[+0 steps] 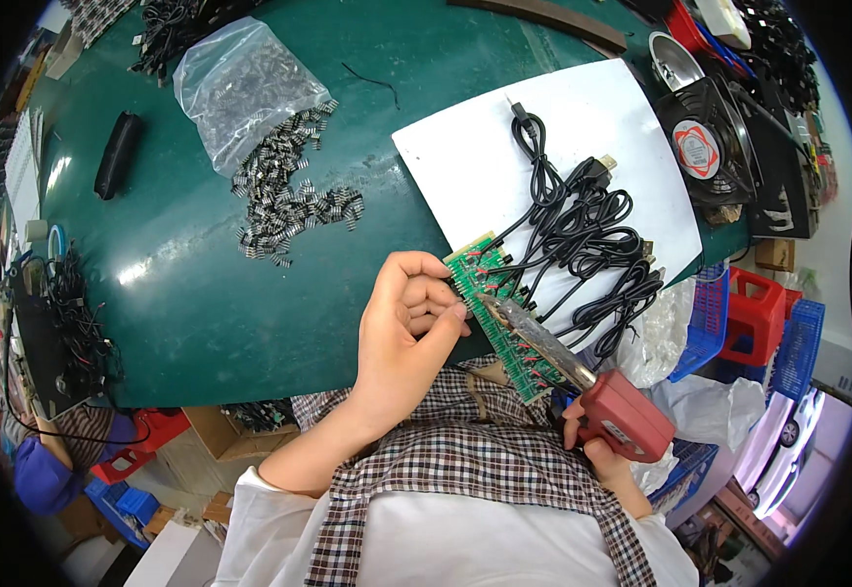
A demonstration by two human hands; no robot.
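A long green circuit board panel (509, 328) lies slantwise at the table's near edge, with small red and black wires on it. My left hand (404, 328) is at the panel's left edge, fingers curled and thumb drawn in toward them. Whatever sits between those fingertips is too small to make out. On the right, my right hand (597, 452) grips a soldering gun (629, 416) with a red body. Its long metal barrel points up and left, and the tip is over the panel's upper part. Black cables (582, 230), coiled and tied, run from the panel across a white sheet (446, 157).
Small metal connectors (294, 210) spill from a clear plastic bag (250, 83) on the green table (181, 323). A black pouch (117, 155) lies farther left. At the right stand a fan (700, 147) and a metal bowl (673, 61); blue and red crates (754, 318) are below.
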